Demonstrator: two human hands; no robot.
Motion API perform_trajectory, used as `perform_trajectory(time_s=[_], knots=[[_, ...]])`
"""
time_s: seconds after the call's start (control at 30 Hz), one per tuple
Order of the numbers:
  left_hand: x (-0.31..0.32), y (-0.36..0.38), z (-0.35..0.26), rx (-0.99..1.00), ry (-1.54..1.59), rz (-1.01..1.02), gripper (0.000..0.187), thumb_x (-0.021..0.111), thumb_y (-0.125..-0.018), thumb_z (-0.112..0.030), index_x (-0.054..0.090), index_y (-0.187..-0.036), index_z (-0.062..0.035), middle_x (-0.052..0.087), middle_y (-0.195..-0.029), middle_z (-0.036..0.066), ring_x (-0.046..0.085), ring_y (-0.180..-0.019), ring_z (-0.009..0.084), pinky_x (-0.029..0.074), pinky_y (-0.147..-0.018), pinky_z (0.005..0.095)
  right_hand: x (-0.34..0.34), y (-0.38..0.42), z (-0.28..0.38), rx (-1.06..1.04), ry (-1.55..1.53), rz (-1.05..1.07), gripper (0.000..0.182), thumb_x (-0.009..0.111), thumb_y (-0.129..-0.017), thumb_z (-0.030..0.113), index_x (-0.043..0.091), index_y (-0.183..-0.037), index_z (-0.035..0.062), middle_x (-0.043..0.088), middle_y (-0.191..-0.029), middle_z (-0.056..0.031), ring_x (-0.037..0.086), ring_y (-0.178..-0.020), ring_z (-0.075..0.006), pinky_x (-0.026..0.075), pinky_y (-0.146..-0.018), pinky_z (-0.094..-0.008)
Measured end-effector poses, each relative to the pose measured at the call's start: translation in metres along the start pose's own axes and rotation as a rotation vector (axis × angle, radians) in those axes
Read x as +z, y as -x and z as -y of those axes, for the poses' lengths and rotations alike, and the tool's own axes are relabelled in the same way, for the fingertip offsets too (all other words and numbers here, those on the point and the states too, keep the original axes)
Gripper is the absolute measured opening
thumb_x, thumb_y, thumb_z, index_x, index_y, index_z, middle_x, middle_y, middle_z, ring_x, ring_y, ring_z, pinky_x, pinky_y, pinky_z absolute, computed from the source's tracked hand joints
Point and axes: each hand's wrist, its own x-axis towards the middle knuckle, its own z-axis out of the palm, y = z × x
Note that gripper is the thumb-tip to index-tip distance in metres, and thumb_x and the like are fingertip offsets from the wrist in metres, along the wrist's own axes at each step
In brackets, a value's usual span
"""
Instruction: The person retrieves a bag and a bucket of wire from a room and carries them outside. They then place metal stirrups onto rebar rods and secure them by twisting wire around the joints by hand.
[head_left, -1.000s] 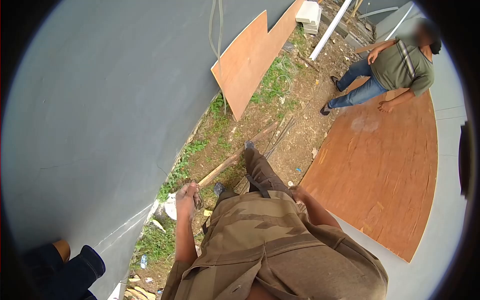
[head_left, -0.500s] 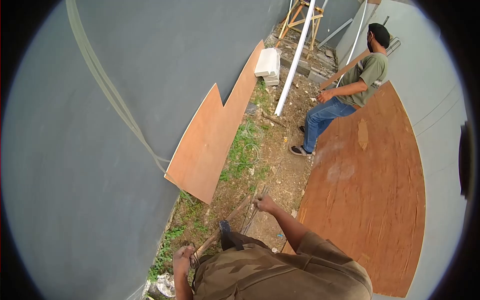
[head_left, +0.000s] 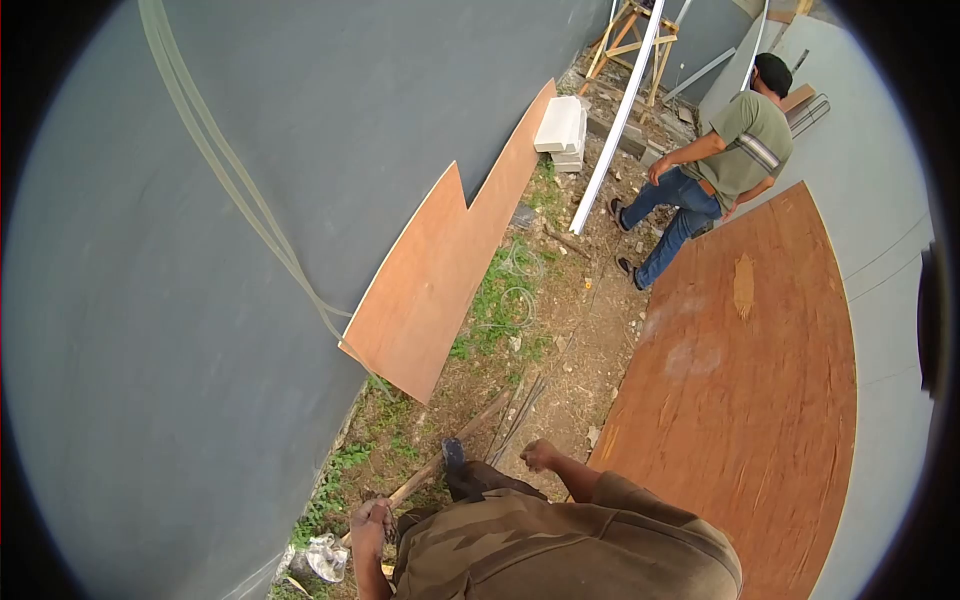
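Observation:
My left hand (head_left: 370, 524) is at the lower left beside my shirt, its fingers curled in; what they hold, if anything, is too small to tell. A wooden pole (head_left: 425, 474) lies on the ground just beyond it. My right hand (head_left: 541, 456) hangs in front of my body with the fingers closed, and any small thing within them is hidden. Thin dark rods (head_left: 521, 417) lie on the dirt just ahead and to the left of that hand.
A cut plywood piece (head_left: 426, 290) leans on the grey wall at left. A large plywood sheet (head_left: 735, 400) stands at right. Further ahead are white blocks (head_left: 562, 128), a long white metal bar (head_left: 618, 120), a wooden stand (head_left: 640, 45) and a person (head_left: 735, 150) on foot.
My right hand has moved down and right, away from the rods. The other person has turned away and lowered an arm; the long board beside them is now mostly hidden.

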Motion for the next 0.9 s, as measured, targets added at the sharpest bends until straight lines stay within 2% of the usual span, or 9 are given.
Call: perform_trajectory(time_s=[0.1,0.3,0.43,0.5,0.53,0.6,0.73,0.8,0.9], knots=[[-0.011,0.016,0.011,-0.002,0.019,-0.018,0.026,0.060,-0.095,-0.025,0.070,-0.091,-0.0019,0.056,-0.064,0.000,0.050,-0.056,0.0080,0.041,-0.053,0.0233,0.021,0.003,0.008,-0.092,-0.011,-0.050,0.032,0.061,-0.086,0.027,0.067,-0.082,-0.0038,0.065,-0.065,-0.0135,0.064,-0.057,-0.0215,0.054,-0.053,-0.0360],[-0.057,0.028,0.049,0.103,0.002,0.011,0.029,0.062,-0.096,-0.029,0.068,-0.085,-0.0030,0.055,-0.063,-0.001,0.050,-0.056,0.0082,0.041,-0.053,0.0233,0.033,0.014,0.050,-0.286,0.050,-0.229,0.028,0.062,-0.083,0.025,0.068,-0.085,-0.0019,0.065,-0.067,-0.0125,0.064,-0.059,-0.0216,0.052,-0.058,-0.0368],[-0.090,0.053,0.071,0.110,0.091,-0.014,0.030,0.062,-0.096,-0.030,0.067,-0.083,-0.0036,0.055,-0.064,-0.001,0.050,-0.057,0.0085,0.041,-0.054,0.0237,0.022,0.062,0.080,-0.454,0.054,-0.319,0.017,0.063,-0.090,0.017,0.067,-0.088,0.0006,0.064,-0.069,-0.0068,0.061,-0.058,-0.0146,0.050,-0.052,-0.0312],[-0.112,0.057,0.093,0.099,0.111,-0.027,0.029,0.062,-0.096,-0.030,0.067,-0.082,-0.0037,0.055,-0.064,-0.001,0.050,-0.057,0.0088,0.042,-0.054,0.0240,-0.012,0.076,0.106,-0.454,-0.134,-0.385,0.019,0.064,-0.091,0.016,0.064,-0.101,-0.0004,0.065,-0.073,-0.0075,0.061,-0.058,-0.0149,0.051,-0.052,-0.0312],[-0.119,0.058,0.103,0.071,0.129,-0.050,0.028,0.062,-0.095,-0.028,0.067,-0.083,-0.0033,0.055,-0.064,0.000,0.050,-0.055,0.0094,0.042,-0.053,0.0243,-0.032,0.117,0.139,-0.443,-0.183,-0.381,0.031,0.065,-0.092,0.016,0.059,-0.117,-0.0007,0.066,-0.079,-0.0077,0.062,-0.060,-0.0151,0.052,-0.053,-0.0301],[-0.136,0.062,0.120,0.041,0.151,-0.073,0.027,0.062,-0.095,-0.026,0.067,-0.083,-0.0029,0.056,-0.064,0.000,0.050,-0.055,0.0100,0.042,-0.052,0.0247,-0.088,0.148,0.177,-0.580,-0.109,-0.578,0.045,0.064,-0.094,0.016,0.051,-0.133,-0.0022,0.066,-0.083,-0.0085,0.064,-0.066,-0.0162,0.053,-0.057,-0.0291],[-0.153,0.065,0.126,0.024,0.195,-0.113,0.027,0.060,-0.096,-0.025,0.066,-0.083,-0.0023,0.056,-0.064,0.001,0.050,-0.053,0.0113,0.041,-0.050,0.0256,-0.193,0.235,0.256,-0.739,0.156,-0.898,0.047,0.064,-0.093,0.014,0.050,-0.134,-0.0051,0.067,-0.083,-0.0099,0.063,-0.069,-0.0153,0.051,-0.059,-0.0293],[-0.155,0.066,0.123,0.010,0.222,-0.146,0.027,0.059,-0.096,-0.024,0.065,-0.081,-0.0022,0.055,-0.063,0.002,0.049,-0.052,0.0115,0.040,-0.049,0.0254,-0.211,0.287,0.290,-0.726,0.252,-1.002,0.048,0.065,-0.092,0.015,0.050,-0.133,-0.0067,0.068,-0.084,-0.0115,0.063,-0.069,-0.0152,0.050,-0.059,-0.0306],[-0.140,0.068,0.109,0.056,0.270,-0.234,0.027,0.058,-0.096,-0.023,0.064,-0.080,-0.0029,0.055,-0.063,0.002,0.049,-0.052,0.0114,0.040,-0.049,0.0254,-0.279,0.263,0.302,-0.776,0.337,-1.093,0.052,0.066,-0.092,0.016,0.049,-0.134,-0.0073,0.069,-0.087,-0.0122,0.062,-0.065,-0.0152,0.049,-0.057,-0.0301]])
